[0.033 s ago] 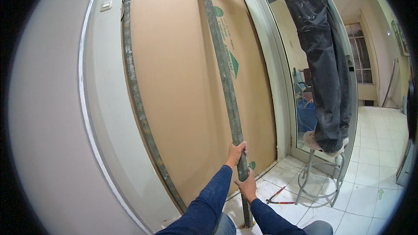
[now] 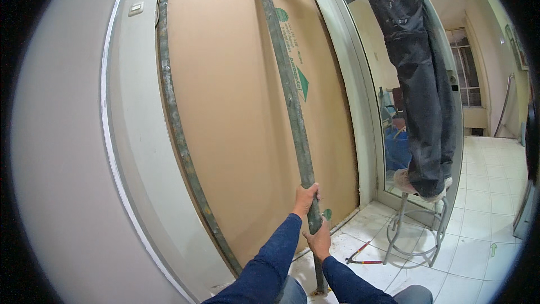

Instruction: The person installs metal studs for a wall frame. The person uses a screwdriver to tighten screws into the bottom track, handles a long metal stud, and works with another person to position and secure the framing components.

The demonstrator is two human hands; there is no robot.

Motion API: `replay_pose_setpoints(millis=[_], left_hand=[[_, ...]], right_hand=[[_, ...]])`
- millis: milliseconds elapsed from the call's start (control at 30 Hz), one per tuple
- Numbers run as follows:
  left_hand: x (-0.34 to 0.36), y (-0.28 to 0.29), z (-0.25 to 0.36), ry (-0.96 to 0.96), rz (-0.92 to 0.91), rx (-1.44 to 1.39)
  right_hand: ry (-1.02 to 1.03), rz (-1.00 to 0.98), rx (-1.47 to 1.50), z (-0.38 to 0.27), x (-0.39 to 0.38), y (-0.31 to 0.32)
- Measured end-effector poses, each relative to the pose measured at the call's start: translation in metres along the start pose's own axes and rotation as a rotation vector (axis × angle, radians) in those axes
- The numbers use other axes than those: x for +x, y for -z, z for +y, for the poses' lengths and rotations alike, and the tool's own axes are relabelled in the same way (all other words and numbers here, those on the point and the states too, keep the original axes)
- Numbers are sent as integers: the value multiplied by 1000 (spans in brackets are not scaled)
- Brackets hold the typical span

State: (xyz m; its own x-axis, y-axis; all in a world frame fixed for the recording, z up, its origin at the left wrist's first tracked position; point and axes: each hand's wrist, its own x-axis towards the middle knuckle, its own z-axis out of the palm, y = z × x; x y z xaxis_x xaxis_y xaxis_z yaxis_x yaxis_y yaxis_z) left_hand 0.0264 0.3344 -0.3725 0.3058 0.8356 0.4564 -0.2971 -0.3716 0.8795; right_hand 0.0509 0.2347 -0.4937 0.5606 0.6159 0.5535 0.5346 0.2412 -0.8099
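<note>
Grey steel stud [image 2: 298,129] stands roughly upright before the brown board [image 2: 225,107], its top out of view, its foot low at the near floor [image 2: 472,214]; whether it bears on the tile, cannot tell. Left hand [image 2: 305,198] wraps it higher up; right hand [image 2: 319,241] grips just below, thumb along the near side. Both fingers and palms curl round the metal.

Steadying looks like the step in hand. Good practice, as judged: spread the grips further apart for better control of lean; mind thin edges on bare fingers; check plumb against the metal strip [image 2: 176,129] at left. Avoid swinging right: a person [image 2: 419,73] stands on the stool [image 2: 395,225]. Red-handled pincers [image 2: 368,262] lie near, a trip risk.
</note>
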Motion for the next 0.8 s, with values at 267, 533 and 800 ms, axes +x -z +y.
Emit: replay_pose_setpoints(millis=[267,533,800], left_hand=[[37,49,-19,-145,329,497],[4,115,25,-92,578,895],[27,36,-9,330,-835,-828]], right_hand=[[-227,-452,163,37,54,-102],[-281,-918,773,12,28,-128],[-319,-988,684,60,30,5]])
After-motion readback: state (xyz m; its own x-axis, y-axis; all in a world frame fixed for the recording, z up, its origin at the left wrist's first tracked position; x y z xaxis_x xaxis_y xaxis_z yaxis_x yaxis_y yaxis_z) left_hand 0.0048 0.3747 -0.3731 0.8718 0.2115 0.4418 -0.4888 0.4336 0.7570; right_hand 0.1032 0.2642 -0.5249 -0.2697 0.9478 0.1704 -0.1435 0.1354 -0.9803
